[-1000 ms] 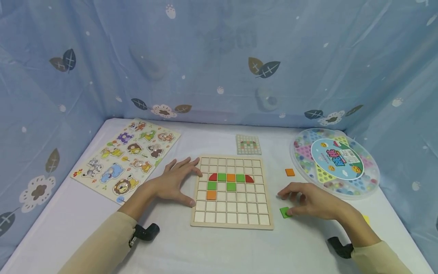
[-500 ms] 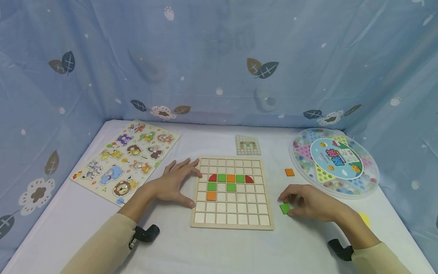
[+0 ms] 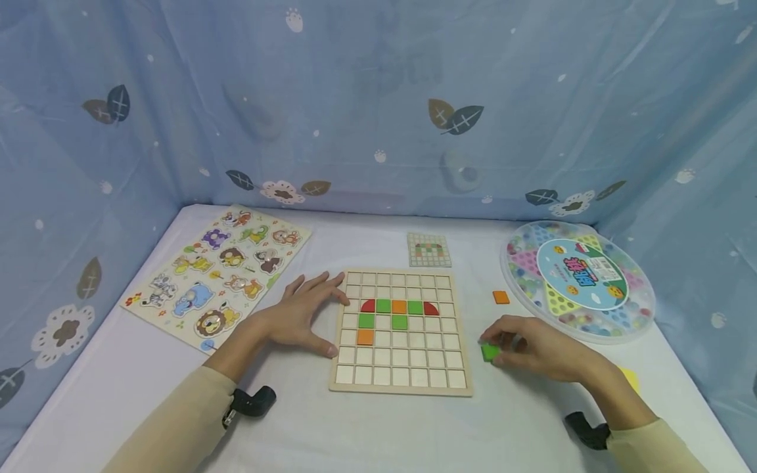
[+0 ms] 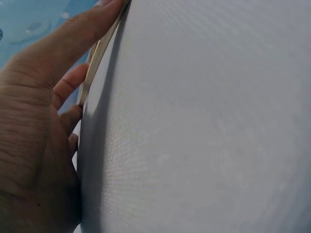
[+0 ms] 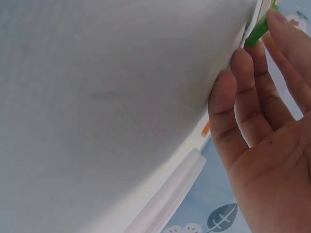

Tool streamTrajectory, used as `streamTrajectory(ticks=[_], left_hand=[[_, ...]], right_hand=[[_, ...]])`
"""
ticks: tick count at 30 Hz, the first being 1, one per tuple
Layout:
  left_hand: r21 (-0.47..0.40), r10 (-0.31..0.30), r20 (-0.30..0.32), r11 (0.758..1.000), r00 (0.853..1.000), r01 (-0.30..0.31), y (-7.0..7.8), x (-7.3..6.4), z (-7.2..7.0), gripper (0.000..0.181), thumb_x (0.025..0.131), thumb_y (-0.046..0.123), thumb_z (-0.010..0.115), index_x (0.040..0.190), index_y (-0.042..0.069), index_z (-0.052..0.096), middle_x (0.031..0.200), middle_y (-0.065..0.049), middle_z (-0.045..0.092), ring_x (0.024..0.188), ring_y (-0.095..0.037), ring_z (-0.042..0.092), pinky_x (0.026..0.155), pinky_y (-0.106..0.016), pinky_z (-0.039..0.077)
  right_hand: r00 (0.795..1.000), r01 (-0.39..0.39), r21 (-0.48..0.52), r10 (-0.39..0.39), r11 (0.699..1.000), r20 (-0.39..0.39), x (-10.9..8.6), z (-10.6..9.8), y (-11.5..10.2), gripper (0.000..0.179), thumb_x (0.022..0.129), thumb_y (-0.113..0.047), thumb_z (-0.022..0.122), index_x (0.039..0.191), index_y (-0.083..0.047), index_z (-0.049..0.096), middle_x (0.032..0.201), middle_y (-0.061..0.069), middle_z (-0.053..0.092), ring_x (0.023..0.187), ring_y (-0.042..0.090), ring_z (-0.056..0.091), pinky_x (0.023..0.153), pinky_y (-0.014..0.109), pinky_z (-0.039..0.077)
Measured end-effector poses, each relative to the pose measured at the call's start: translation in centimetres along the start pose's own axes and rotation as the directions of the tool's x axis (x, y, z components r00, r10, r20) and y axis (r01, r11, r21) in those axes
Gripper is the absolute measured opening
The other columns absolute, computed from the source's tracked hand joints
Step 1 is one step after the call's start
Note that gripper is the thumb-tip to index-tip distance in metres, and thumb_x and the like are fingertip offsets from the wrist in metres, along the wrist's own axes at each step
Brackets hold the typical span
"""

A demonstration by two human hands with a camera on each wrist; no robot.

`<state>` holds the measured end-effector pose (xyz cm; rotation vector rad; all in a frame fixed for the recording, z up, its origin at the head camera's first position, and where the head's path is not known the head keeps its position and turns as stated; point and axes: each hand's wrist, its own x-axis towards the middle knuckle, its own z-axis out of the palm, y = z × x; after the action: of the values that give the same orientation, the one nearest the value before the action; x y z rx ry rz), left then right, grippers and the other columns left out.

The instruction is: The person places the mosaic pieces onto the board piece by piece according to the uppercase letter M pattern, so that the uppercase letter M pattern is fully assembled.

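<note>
My left hand [image 3: 299, 318] rests at the left edge of a wooden grid board [image 3: 384, 387], thumb and fingers spread, fingertips touching the rim. On the board lie several tiles: red rounded corner pieces [image 3: 432, 309], green squares [image 3: 399, 322] and orange squares [image 3: 365, 337]. To the right of the board, my right hand [image 3: 532, 348] pinches a green square tile [image 3: 489, 353] between thumb and fingers. In the right wrist view that tile [image 5: 257, 33] stands tilted by the thumb. A loose orange tile [image 3: 501, 297] lies beyond the right hand.
A small pattern card [image 3: 429, 249] lies behind the board. At the left is an animal puzzle board [image 3: 215, 276]; at the right, a round clear-lidded marble game [image 3: 579, 282]. Something yellow [image 3: 630, 379] shows partly behind the right forearm. Blue curtains [image 3: 378, 105] enclose the table.
The right fingers have drawn in around the green tile, which has shifted slightly away from me and toward the board. The left hand has stayed at the board's edge.
</note>
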<state>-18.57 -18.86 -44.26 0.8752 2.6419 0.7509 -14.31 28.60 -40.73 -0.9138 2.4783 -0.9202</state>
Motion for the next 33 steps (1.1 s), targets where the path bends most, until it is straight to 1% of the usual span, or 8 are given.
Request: streamTrajectory(ticks=[5,13,16,19,23,33], left_hand=[[-0.01,0.007,-0.005,1.0,1.0,-0.007,0.1,0.0,0.0,0.085,0.065,0.068,0.085,0.134,0.031,0.053,0.173,-0.001,0.016,0.159,-0.035,0.007,0.122,-0.068,-0.003],[-0.009,0.002,-0.007,1.0,1.0,-0.002,0.0,-0.1,0.0,0.085,0.064,0.068,0.085,0.134,0.032,0.053,0.173,-0.001,0.016,0.159,-0.035,0.008,0.121,-0.069,-0.003],[-0.005,0.0,-0.007,1.0,1.0,0.0,-0.1,-0.2,0.0,0.085,0.065,0.068,0.085,0.135,0.032,0.053,0.173,-0.001,0.017,0.159,-0.036,0.008,0.121,-0.069,-0.003],[0.0,-0.001,-0.005,1.0,1.0,0.001,-0.1,-0.2,0.0,0.086,0.065,0.068,0.085,0.135,0.032,0.052,0.173,-0.001,0.016,0.159,-0.035,0.007,0.121,-0.068,-0.003],[0.004,-0.002,-0.006,1.0,1.0,0.002,-0.2,-0.2,0.1,0.086,0.065,0.069,0.085,0.135,0.032,0.052,0.173,-0.001,0.016,0.159,-0.034,0.007,0.122,-0.067,-0.003],[-0.006,-0.003,-0.004,1.0,1.0,0.003,0.2,0.0,0.0,0.085,0.065,0.068,0.085,0.135,0.032,0.053,0.173,0.0,0.015,0.159,-0.034,0.006,0.122,-0.067,-0.004]], right_hand=[[1.0,-0.002,0.021,0.002,1.0,-0.004,0.1,-0.1,-0.1,0.029,0.098,-0.025,0.072,0.125,-0.018,0.065,0.111,-0.008,0.068,0.093,0.007,0.063,0.078,0.026,0.057],[0.998,0.055,0.056,-0.053,0.997,-0.043,0.7,-0.1,-0.1,0.027,0.1,-0.02,0.068,0.127,-0.019,0.065,0.115,-0.007,0.068,0.097,0.011,0.063,0.079,0.027,0.057],[0.997,0.059,0.074,-0.055,0.996,-0.057,1.0,-0.1,-0.2,0.027,0.1,-0.02,0.068,0.127,-0.019,0.065,0.117,-0.007,0.068,0.099,0.011,0.063,0.08,0.027,0.057],[0.997,0.054,0.088,-0.049,0.995,-0.055,1.4,-0.2,-0.3,0.027,0.1,-0.022,0.067,0.127,-0.019,0.065,0.118,-0.006,0.068,0.1,0.01,0.064,0.082,0.027,0.058],[0.997,0.067,0.102,-0.063,0.993,-0.04,1.8,-0.2,-0.3,0.027,0.101,-0.021,0.066,0.128,-0.016,0.065,0.118,-0.004,0.068,0.101,0.011,0.065,0.083,0.028,0.058],[0.995,0.095,0.151,-0.09,0.984,-0.039,2.7,-0.2,-0.5,0.028,0.102,-0.017,0.065,0.129,-0.011,0.065,0.118,-0.002,0.067,0.1,0.014,0.066,0.079,0.029,0.058]])
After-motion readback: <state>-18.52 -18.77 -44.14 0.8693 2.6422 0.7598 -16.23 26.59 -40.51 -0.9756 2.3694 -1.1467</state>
